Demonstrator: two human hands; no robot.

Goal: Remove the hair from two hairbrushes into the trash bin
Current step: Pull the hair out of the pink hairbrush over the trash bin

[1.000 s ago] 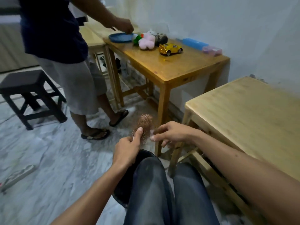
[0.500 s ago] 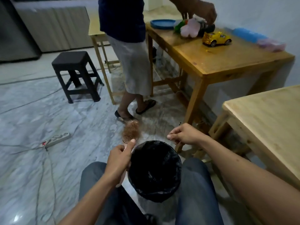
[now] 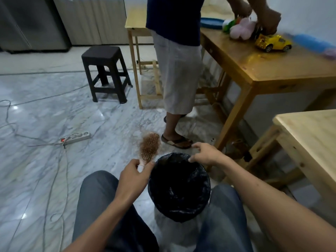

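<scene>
Head view: left fingers [image 3: 145, 167] clenching hairbrush [image 3: 149, 146] handle (right fingers [image 3: 193, 159] loosely spread above bin [image 3: 179, 186]).

A lived-in room of a home, seen from my seat.

I see a polished marble floor [image 3: 54, 115] with a power strip [image 3: 76, 138] and loose cables across it, a dark plastic stool [image 3: 105, 70], and plain wooden tables [image 3: 263, 70]. One table holds a yellow toy car [image 3: 272, 44], plush toys [image 3: 241, 29] and a blue plate [image 3: 211, 22]. Another person in shorts and sandals [image 3: 179, 70] stands there.
</scene>
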